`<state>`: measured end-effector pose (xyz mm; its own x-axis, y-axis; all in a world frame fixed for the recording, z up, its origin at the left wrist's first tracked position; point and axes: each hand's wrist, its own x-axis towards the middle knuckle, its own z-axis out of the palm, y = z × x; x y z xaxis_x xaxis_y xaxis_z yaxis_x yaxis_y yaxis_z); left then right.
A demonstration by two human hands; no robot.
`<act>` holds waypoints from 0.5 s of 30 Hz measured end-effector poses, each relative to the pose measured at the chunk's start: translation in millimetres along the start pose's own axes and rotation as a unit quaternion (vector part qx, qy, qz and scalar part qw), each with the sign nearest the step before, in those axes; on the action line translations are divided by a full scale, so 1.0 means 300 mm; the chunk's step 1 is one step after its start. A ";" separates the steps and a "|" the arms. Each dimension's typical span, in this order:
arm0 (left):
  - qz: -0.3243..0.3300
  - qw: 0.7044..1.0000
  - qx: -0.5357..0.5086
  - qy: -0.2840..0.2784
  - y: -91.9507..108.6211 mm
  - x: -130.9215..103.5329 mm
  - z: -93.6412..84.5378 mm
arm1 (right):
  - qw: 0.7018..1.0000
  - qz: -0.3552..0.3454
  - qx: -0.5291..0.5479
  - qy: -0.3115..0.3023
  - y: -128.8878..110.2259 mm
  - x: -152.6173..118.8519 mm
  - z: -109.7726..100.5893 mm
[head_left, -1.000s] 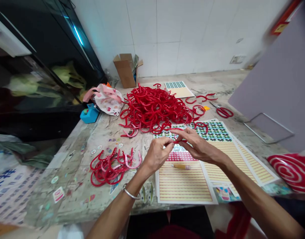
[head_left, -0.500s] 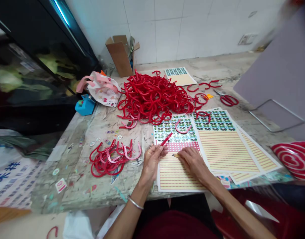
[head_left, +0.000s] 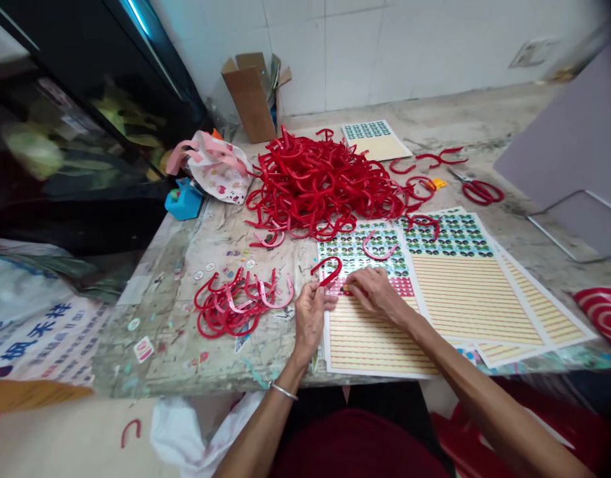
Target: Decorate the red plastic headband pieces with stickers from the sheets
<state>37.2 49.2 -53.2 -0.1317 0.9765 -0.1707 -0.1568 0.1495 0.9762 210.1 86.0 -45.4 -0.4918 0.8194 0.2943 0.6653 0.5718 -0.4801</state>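
My left hand [head_left: 310,315] is closed on one end of a red curved band [head_left: 339,265], whose bend sticks up above the fingers. Pinched in my right hand [head_left: 378,292] is a small yellowish tool [head_left: 346,288] with a dark tip; its kind is too small to make out. That tip is at the row of pink stickers on the sticker sheet [head_left: 375,338] under my hands. A pink-faced curved band [head_left: 380,255] lies on the sheet's upper part, beyond my right hand.
A large heap of red bands [head_left: 320,186] lies behind the sheets. Left of my hands is a smaller pile [head_left: 230,309]. Other sticker sheets [head_left: 477,292] and red-handled scissors [head_left: 482,192] are to the right. A cardboard box [head_left: 250,103], cloth bag [head_left: 218,172] and blue tape dispenser [head_left: 184,201] stand farther back.
My right hand has moved up the sheet with the small tool, from the bare lined part to the pink stickers. The red band in my left hand has turned, showing its curve.
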 end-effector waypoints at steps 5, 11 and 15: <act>-0.003 0.998 0.054 0.014 -0.009 -0.004 0.007 | 0.998 -0.046 -0.047 -0.013 0.011 0.042 0.038; -0.018 0.998 0.058 0.016 -0.005 0.006 0.009 | 0.996 -0.057 -0.058 -0.031 0.008 0.048 0.036; -0.014 0.998 0.065 0.009 -0.013 0.008 0.006 | 0.997 -0.047 -0.045 -0.039 0.004 0.047 0.032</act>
<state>39.2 51.2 -57.2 -0.1476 0.9685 -0.2003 -0.0328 0.1976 0.9797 198.7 97.9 -49.8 -0.5948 0.7580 0.2678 0.6597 0.6506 -0.3762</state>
